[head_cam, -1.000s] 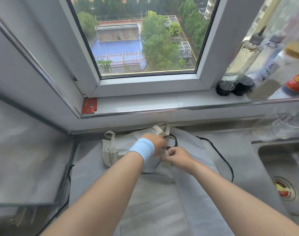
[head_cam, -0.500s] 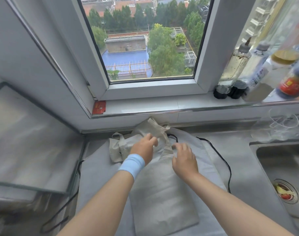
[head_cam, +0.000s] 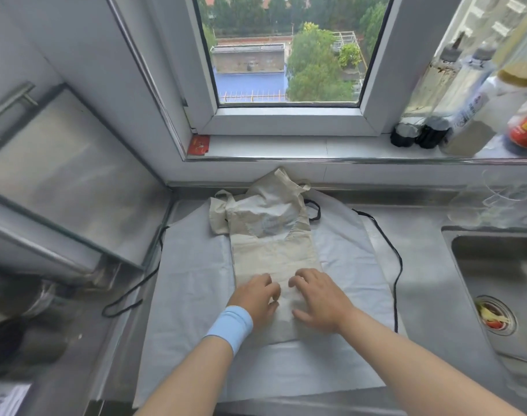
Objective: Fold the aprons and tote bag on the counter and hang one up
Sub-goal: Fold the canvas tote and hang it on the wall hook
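My left hand (head_cam: 254, 300), in a pale blue wristband (head_cam: 230, 327), and my right hand (head_cam: 320, 298) lie side by side on the near end of the narrow, folded beige cloth tote bag (head_cam: 271, 250). The fingers (head_cam: 302, 276) of both are loosely spread, pressing the cloth and gripping nothing. The bag's crumpled top and handles lie beyond my fingers. Under it a white apron (head_cam: 190, 295) is spread on the steel bench (head_cam: 430, 295), its black tie cord (head_cam: 397, 265) curving right of my right fingers.
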